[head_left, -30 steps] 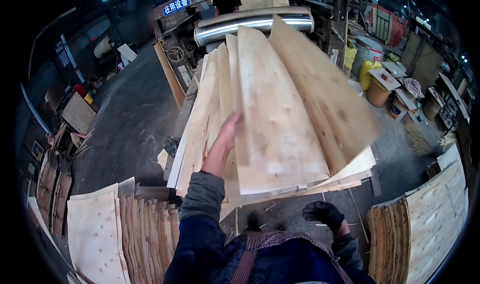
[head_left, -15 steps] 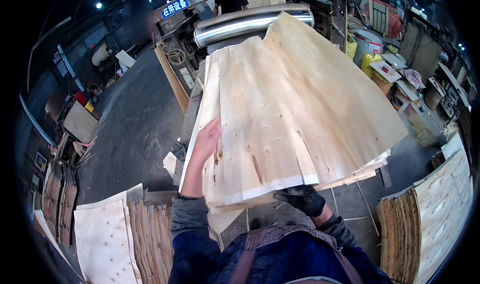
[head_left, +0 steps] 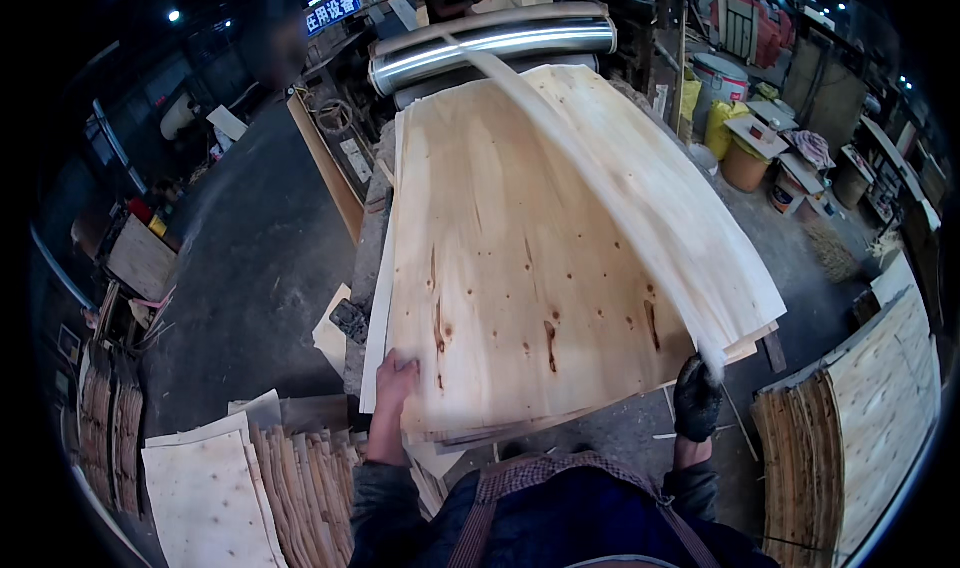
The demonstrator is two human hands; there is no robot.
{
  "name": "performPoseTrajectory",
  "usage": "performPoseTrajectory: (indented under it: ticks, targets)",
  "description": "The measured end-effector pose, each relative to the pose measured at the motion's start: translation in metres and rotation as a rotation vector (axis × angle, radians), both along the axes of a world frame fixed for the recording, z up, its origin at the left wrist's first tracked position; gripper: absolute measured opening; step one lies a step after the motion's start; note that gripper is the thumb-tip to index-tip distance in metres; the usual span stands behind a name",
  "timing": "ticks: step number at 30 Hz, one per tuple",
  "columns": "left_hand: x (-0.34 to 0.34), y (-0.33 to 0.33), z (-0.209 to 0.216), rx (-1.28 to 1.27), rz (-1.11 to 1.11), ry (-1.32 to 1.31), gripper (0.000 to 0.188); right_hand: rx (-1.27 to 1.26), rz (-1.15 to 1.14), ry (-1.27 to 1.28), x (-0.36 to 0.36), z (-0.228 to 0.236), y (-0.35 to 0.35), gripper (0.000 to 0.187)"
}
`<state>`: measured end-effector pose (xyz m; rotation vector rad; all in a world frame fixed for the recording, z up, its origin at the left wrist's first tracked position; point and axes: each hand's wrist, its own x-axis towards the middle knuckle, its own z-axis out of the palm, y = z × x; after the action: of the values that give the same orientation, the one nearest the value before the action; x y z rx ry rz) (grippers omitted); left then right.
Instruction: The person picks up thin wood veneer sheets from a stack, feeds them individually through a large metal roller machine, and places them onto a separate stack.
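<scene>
- Dim workshop, grey floor (head_left: 250,238), flanked by a left-hand bundle (head_left: 200,488) and a right-hand bundle (head_left: 885,418) of veneer.
- Before a bright steel roller (head_left: 500,43), laid flat: a veneer stack (head_left: 500,308), topped along its right side by a loose sheet (head_left: 680,223) with its inner edge raised.
- With gloved right hand (head_left: 697,403), apparently gripping the loose sheet's near corner, fingers folded in.
- With bare left hand (head_left: 395,383), at the stack's near left corner, fingers bent; cannot tell whether pinching or merely resting.
- Might split along the grain if bent too sharply from that single corner (knots and dark streaks all over the face beneath).
- Could drag lower sheets askew if poorly steadied at left.
- Could catch on the roller, judging by the raised edge's overlap with it in view (contact or gap, impossible to say).
- Hidden: right fingertips, lost in dark glove and blur; undersides of the sheets.
- Cut off or murky: a co-worker beyond the roller, reduced to an arm (head_left: 460,6) and dark clothing.
</scene>
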<state>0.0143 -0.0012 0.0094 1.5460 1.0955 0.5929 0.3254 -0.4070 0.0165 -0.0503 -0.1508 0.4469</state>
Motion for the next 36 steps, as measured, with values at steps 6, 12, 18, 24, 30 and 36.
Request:
performPoseTrajectory:
  ticks: [6,12,18,24,30,36]
  targets:
    - [-0.006,-0.002,0.031,-0.073,0.000,-0.309,0.039,-0.188,0.270,0.082,0.006,-0.013,-0.007,0.037]
    - [-0.004,-0.006,0.076,-0.259,0.028,-0.496,0.042,-0.353,0.782,-0.013,-0.017,-0.040,-0.009,0.044]
    - [0.001,-0.003,0.121,-0.312,-0.010,-0.616,0.044,-0.902,0.691,0.082,-0.056,0.022,0.022,0.050]
    - [-0.007,0.018,0.138,-0.254,-0.020,-0.655,0.045,-1.072,0.502,-0.119,-0.057,0.065,0.048,0.036]
    - [-0.004,0.071,0.131,-0.230,0.017,-0.545,0.045,-1.222,0.546,-0.499,-0.042,0.097,0.119,0.034]
    - [-0.010,0.098,0.007,0.391,-0.003,0.130,0.055,-0.945,0.646,-0.109,0.033,0.055,0.218,0.012]
